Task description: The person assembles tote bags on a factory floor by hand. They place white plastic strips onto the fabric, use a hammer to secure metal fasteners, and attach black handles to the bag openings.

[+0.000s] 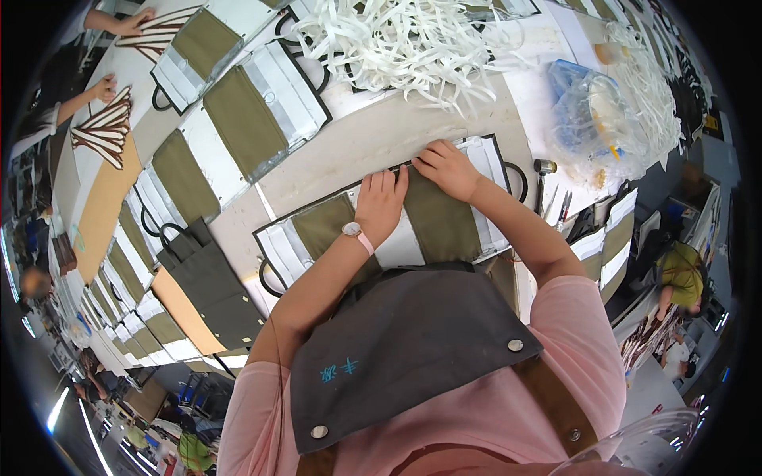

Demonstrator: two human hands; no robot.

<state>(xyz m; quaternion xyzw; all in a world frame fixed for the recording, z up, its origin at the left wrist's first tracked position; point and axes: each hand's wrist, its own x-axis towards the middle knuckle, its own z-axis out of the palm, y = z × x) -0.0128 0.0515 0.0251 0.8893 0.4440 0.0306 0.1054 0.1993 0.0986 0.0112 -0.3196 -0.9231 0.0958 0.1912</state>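
Both sets of fingers are spread flat, gripping nothing: left hand (379, 202) and right hand (447, 169) press on the olive-and-white fabric bag panel with black piping (440, 226) at frame centre, on the pale worktable (373, 147). Looks like the smoothing/aligning step. The next move probably needs even pressure so the layers don't shift; the white strap pile (405, 44) sits top centre.

Light: bright, even, from overhead; strip lamps glare at the lower left rim.
Shadows: soft and faint on the worktop (373, 139).
Distortion: strong fisheye, worktop edges bend, black corners.
Focus: sharp at the centre, smeared toward the rim.
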